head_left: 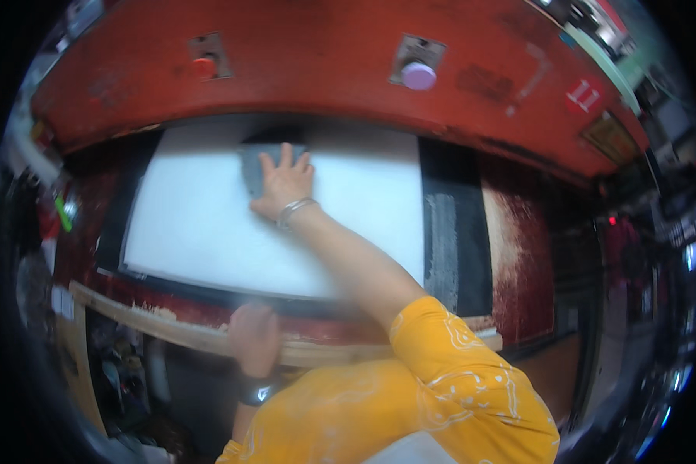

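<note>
The grey pad (251, 172) lay on the white sheet (363, 232), in its far half and slightly left of its middle. The right hand (288, 185) was the nearer by far: it rested over the pad, fingers spread wide, with the pad's exposed part showing chiefly to their left. Whether these fingers gripped the pad or only pressed it could not be told. The pad's visible left edge ran roughly from the sheet's far side toward its near side; its long axis could not be established, the right portion being covered. The left hand (254, 338) was off the sheet, nearer the wearer than its near edge, by the front of the worktop (530, 271); motion blur left its fingers' state undetermined. A dark patch (286, 133) just beyond the pad, toward the sheet's far edge, could not be identified. The right forearm (356, 259) hid part of the sheet's near edge.
</note>
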`<action>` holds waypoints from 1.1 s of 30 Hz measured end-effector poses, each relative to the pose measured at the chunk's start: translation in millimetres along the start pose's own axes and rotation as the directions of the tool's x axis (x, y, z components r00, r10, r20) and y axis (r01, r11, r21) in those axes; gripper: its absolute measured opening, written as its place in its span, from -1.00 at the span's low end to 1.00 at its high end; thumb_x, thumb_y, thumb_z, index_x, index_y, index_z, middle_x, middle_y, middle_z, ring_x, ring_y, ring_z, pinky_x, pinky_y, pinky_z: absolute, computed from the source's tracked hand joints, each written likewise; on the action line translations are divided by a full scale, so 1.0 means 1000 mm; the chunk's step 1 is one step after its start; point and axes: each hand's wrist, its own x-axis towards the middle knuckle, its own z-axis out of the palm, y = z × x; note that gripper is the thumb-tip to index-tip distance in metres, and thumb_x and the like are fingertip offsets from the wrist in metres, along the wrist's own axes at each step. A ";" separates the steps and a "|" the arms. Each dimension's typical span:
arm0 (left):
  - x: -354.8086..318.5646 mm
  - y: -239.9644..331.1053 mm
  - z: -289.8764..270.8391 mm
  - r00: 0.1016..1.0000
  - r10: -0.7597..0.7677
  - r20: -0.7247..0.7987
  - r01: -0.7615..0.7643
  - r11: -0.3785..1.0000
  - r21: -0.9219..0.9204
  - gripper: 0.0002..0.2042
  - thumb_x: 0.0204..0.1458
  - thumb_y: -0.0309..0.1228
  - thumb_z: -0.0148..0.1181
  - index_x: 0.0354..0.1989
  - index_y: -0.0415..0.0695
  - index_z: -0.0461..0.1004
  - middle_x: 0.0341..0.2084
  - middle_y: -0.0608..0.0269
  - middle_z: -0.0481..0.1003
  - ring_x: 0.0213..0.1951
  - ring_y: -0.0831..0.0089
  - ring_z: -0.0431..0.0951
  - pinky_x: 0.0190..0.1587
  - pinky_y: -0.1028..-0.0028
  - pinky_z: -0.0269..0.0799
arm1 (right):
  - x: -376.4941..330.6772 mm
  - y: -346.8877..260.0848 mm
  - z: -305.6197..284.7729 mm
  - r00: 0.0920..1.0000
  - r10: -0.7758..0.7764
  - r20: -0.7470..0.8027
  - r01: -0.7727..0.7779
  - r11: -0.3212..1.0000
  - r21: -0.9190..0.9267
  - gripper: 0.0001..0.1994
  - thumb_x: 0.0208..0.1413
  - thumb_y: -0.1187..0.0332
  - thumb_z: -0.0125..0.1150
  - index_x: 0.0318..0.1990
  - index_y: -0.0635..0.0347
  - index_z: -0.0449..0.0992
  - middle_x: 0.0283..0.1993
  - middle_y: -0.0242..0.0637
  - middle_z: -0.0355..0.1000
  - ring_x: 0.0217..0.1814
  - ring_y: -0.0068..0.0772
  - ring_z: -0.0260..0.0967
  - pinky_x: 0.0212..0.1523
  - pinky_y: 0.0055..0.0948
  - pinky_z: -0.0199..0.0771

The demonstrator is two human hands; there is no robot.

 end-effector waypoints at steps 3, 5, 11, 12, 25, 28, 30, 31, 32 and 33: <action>0.003 -0.002 -0.004 0.997 -0.081 0.011 0.081 0.996 -0.020 -0.90 -0.09 -0.51 0.15 -0.37 -0.20 0.47 -0.33 0.07 0.47 -0.12 0.10 0.42 -0.04 0.25 0.28 | -0.002 0.025 -0.023 0.995 -0.087 0.044 0.082 0.992 0.101 -0.21 -0.36 0.13 0.30 0.19 -0.01 0.25 0.36 0.07 -0.14 0.32 0.33 -0.15 0.24 -0.03 0.01; 0.003 -0.008 -0.003 0.998 -0.065 0.025 0.066 0.997 -0.040 -0.89 -0.09 -0.51 0.15 -0.35 -0.20 0.48 -0.32 0.04 0.47 -0.13 0.09 0.42 -0.03 0.25 0.28 | -0.012 0.056 -0.046 0.982 -0.175 0.069 0.157 0.965 0.209 -0.24 -0.37 0.16 0.31 0.17 0.00 0.30 0.35 0.06 -0.10 0.34 0.21 -0.12 0.24 -0.12 0.04; 0.008 -0.023 -0.008 0.993 -0.113 0.043 0.121 0.930 -0.347 -0.90 -0.01 -0.55 0.06 -0.31 -0.26 0.45 -0.31 0.11 0.47 -0.15 0.28 0.44 -0.06 0.38 0.32 | -0.137 0.169 -0.086 0.996 0.022 -0.087 0.063 0.520 0.852 -0.21 -0.47 0.26 0.38 0.13 0.14 0.35 0.29 -0.03 0.10 0.31 -0.15 0.07 0.25 -0.32 0.05; 0.015 -0.018 -0.010 0.998 -0.054 0.036 0.065 0.875 -0.480 -0.90 0.02 -0.56 0.04 -0.30 -0.27 0.45 -0.31 0.13 0.46 -0.16 0.33 0.44 -0.07 0.41 0.32 | -0.160 0.184 -0.089 0.981 0.116 -0.156 0.049 0.629 0.776 -0.22 -0.46 0.24 0.38 0.13 0.12 0.36 0.28 -0.04 0.11 0.30 -0.14 0.08 0.25 -0.31 0.07; 0.366 0.139 0.086 0.963 0.267 0.041 -0.118 0.553 -0.825 -0.73 0.10 -0.19 0.09 -0.22 -0.15 0.51 -0.42 0.37 0.50 -0.52 0.70 0.41 -0.48 0.72 0.26 | -0.288 0.295 -0.118 0.838 0.177 -0.516 -0.116 0.982 0.148 -0.51 -0.16 0.18 0.28 0.01 0.05 0.41 0.25 -0.09 0.06 0.33 0.00 -0.14 0.26 -0.03 -0.10; 0.409 0.122 0.095 0.996 0.054 0.077 0.013 0.726 -0.688 -0.73 0.11 -0.18 0.08 -0.25 -0.14 0.50 -0.50 0.47 0.47 -0.58 0.81 0.29 -0.56 0.77 0.10 | -0.315 0.376 -0.158 0.739 0.287 -0.609 -0.151 0.952 0.266 -0.63 -0.12 0.27 0.26 -0.09 0.04 0.47 0.15 -0.21 0.22 0.27 -0.12 0.02 0.25 -0.11 -0.04; 0.411 0.108 0.104 0.997 -0.029 0.073 0.072 0.696 -0.714 -0.74 0.11 -0.18 0.07 -0.27 -0.12 0.50 -0.50 0.48 0.46 -0.57 0.82 0.27 -0.56 0.77 0.09 | -0.340 0.428 -0.185 0.614 0.380 -0.691 -0.229 0.924 0.305 -0.73 -0.16 0.45 0.25 -0.20 0.12 0.52 -0.04 -0.23 0.40 0.09 -0.22 0.29 0.11 -0.31 0.28; 0.415 0.108 0.104 1.000 0.023 -0.012 -0.024 0.656 -0.754 -0.75 0.12 -0.18 0.07 -0.26 -0.10 0.49 -0.50 0.49 0.45 -0.57 0.83 0.26 -0.55 0.78 0.09 | -0.337 0.461 -0.205 0.536 0.407 -0.740 -0.161 0.909 0.383 -0.75 -0.13 0.49 0.21 -0.20 0.16 0.52 -0.09 -0.25 0.42 0.03 -0.32 0.35 0.05 -0.39 0.33; 0.409 0.108 0.107 0.998 0.041 -0.056 -0.069 0.631 -0.773 -0.76 0.12 -0.18 0.07 -0.26 -0.09 0.49 -0.49 0.50 0.45 -0.56 0.83 0.25 -0.54 0.78 0.10 | -0.343 0.490 -0.222 0.458 0.493 -0.740 -0.180 0.867 0.465 -0.77 -0.08 0.53 0.14 -0.20 0.20 0.51 -0.13 -0.30 0.44 -0.06 -0.47 0.39 -0.03 -0.50 0.37; 0.402 0.110 0.109 0.999 -0.033 -0.033 -0.006 0.616 -0.788 -0.76 0.12 -0.18 0.07 -0.25 -0.08 0.48 -0.49 0.51 0.44 -0.56 0.83 0.25 -0.53 0.78 0.10 | -0.350 0.516 -0.240 0.394 0.552 -0.735 -0.103 0.821 0.562 -0.79 -0.03 0.54 0.11 -0.19 0.23 0.50 -0.18 -0.36 0.45 -0.16 -0.58 0.40 -0.12 -0.56 0.40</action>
